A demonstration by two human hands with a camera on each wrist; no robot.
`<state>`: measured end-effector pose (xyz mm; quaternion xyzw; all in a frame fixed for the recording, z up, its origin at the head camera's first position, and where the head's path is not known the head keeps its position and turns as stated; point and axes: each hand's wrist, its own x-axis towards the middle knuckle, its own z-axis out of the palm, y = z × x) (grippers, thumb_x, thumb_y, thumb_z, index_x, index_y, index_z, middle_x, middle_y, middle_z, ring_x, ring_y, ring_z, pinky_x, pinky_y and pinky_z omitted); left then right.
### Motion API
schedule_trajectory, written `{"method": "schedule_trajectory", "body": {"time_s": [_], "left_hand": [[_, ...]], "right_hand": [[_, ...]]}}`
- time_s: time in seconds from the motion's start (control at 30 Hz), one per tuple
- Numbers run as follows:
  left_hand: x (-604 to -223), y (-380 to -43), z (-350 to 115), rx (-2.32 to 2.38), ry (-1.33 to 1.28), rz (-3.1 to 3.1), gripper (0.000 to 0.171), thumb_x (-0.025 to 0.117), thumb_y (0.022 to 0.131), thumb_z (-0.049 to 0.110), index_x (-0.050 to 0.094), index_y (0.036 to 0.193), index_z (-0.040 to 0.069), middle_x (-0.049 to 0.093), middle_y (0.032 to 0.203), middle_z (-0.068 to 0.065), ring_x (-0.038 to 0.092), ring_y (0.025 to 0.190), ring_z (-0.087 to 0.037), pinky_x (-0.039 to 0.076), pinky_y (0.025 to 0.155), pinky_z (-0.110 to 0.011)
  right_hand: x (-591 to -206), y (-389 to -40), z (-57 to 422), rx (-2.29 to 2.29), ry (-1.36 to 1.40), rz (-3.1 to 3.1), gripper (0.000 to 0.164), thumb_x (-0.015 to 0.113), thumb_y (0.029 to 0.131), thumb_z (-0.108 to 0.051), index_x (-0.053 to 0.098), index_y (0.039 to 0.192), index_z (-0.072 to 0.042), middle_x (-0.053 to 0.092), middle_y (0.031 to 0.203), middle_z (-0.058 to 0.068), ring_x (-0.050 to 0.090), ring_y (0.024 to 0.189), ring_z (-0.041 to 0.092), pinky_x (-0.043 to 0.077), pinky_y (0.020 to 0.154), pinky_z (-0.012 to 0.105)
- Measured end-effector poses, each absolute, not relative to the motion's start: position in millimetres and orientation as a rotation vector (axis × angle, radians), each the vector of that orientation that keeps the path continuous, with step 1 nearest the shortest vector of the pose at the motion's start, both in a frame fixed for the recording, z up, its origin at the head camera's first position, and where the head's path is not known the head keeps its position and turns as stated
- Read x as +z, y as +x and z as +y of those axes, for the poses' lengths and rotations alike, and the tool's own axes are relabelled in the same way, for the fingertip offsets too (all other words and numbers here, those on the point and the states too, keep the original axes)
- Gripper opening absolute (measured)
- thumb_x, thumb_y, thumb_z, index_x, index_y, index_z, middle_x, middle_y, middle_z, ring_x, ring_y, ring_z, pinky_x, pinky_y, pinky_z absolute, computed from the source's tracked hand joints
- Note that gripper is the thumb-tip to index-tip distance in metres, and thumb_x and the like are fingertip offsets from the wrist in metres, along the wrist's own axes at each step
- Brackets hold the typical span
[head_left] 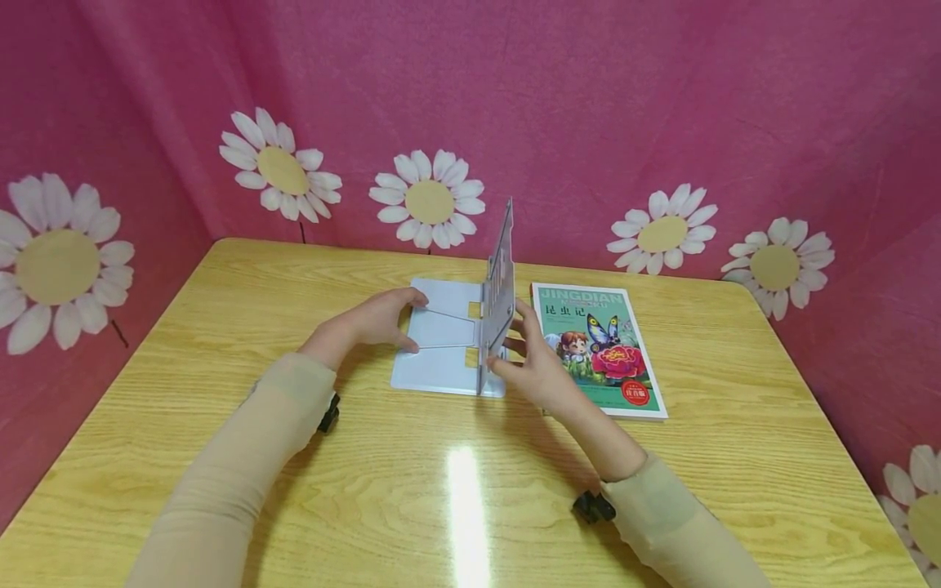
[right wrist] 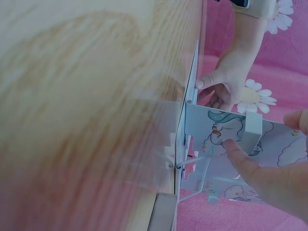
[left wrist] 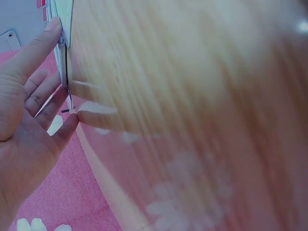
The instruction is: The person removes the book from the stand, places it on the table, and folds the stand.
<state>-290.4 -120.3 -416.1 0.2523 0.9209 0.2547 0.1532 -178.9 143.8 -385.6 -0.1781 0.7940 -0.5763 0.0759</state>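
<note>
A pale metal book stand (head_left: 441,371) lies on the wooden table, its base plate flat and its panel (right wrist: 281,159) raised nearly upright. Unicorn drawings cover the panel's face in the right wrist view, along with a white clip (right wrist: 252,132) and a bent wire prop (right wrist: 206,171). My left hand (head_left: 375,318) grips the left edge of the base, thumb toward me and fingers toward the far side. On the panel's right face rest the thumb and fingertips of my right hand (head_left: 540,367), the thumb close to the near lower edge.
A green picture book (head_left: 595,359) with a butterfly and a red flower lies to the right of the stand, close under my right hand. Behind the wooden table (head_left: 367,490) hangs a pink cloth (head_left: 559,106) printed with white daisies.
</note>
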Motion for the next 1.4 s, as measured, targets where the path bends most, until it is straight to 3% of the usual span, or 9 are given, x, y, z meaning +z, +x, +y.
{"method": "schedule_trajectory", "body": {"time_s": [0.47,0.8,1.0,1.3,1.4], "left_hand": [[-417,-285,-127,0.799,0.719,2.647,0.083,0.083,0.072,0.025,0.04,0.139,0.003,0.044,0.142,-0.011,0.034,0.136,-0.026,0.024,0.115,-0.04],[-413,-271,-142,0.933,0.685,2.663,0.078,0.077,0.079,0.03,0.037,0.141,0.003,0.044,0.141,-0.014,0.038,0.132,-0.03,0.027,0.113,-0.045],[-405,-261,-150,1.039,0.629,2.698,0.07,0.069,0.086,0.03,0.036,0.141,0.004,0.042,0.141,-0.015,0.038,0.131,-0.032,0.03,0.11,-0.05],[-388,-242,-151,1.23,0.671,2.758,0.056,0.059,0.093,0.024,0.037,0.142,0.007,0.042,0.142,-0.011,0.038,0.131,-0.028,0.031,0.11,-0.045],[-380,-236,-147,1.295,0.683,2.789,0.054,0.059,0.094,0.021,0.038,0.141,0.006,0.044,0.14,-0.011,0.039,0.13,-0.026,0.033,0.108,-0.045]], "right_hand": [[-384,-180,141,-1.687,-0.509,2.402,0.084,0.061,0.085,-0.003,0.01,0.149,-0.025,0.032,0.145,0.022,0.042,0.128,0.043,0.043,0.097,0.054],[-358,-165,131,-1.66,-0.499,2.409,0.082,0.059,0.086,0.002,0.008,0.149,-0.01,0.028,0.145,0.029,0.04,0.127,0.047,0.047,0.091,0.055],[-377,-175,130,-1.687,-0.545,2.439,0.079,0.061,0.085,-0.001,0.015,0.148,-0.017,0.034,0.143,0.024,0.045,0.125,0.044,0.05,0.089,0.052],[-386,-181,125,-1.676,-0.558,2.491,0.08,0.062,0.082,0.0,0.023,0.146,-0.028,0.04,0.14,0.017,0.05,0.121,0.038,0.054,0.084,0.046],[-385,-182,122,-1.664,-0.584,2.514,0.079,0.064,0.082,0.0,0.025,0.146,-0.026,0.043,0.139,0.017,0.052,0.119,0.037,0.054,0.083,0.046]]}}
